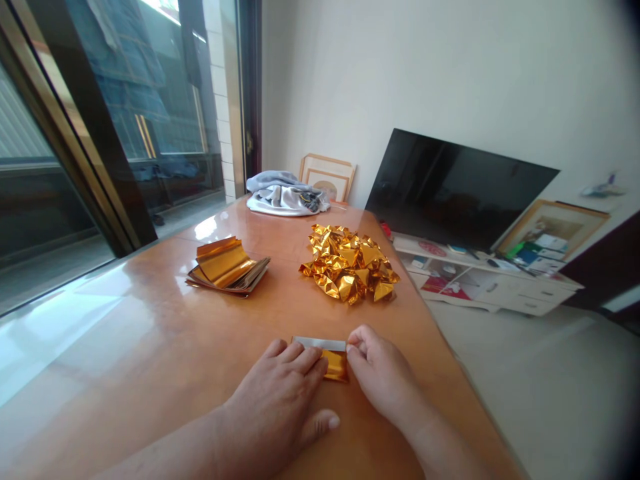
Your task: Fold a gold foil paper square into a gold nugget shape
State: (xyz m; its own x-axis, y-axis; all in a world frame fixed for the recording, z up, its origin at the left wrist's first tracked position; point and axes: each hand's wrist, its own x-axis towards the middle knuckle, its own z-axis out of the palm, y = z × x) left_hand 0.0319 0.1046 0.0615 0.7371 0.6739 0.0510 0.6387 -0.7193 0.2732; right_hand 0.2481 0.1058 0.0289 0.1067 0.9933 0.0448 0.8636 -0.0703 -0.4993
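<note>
A gold foil sheet [335, 367] lies on the wooden table, with a pale strip folded along its far edge. My left hand [283, 393] rests flat on the sheet's left part, fingers spread and thumb out to the side, hiding some of it. At the sheet's far right corner, my right hand [377, 367] pinches the edge between thumb and bent fingers. Beyond, on the left, sits a stack of gold sheets [227, 267]. A pile of folded gold foil pieces [350, 263] stands beyond my right hand.
The wooden table [240, 333] has its right edge running past my right arm. A bundle of pale cloth [285, 193] and wooden frames [327, 177] are at its far end. A television [455, 187] stands on a white cabinet [500, 287] behind.
</note>
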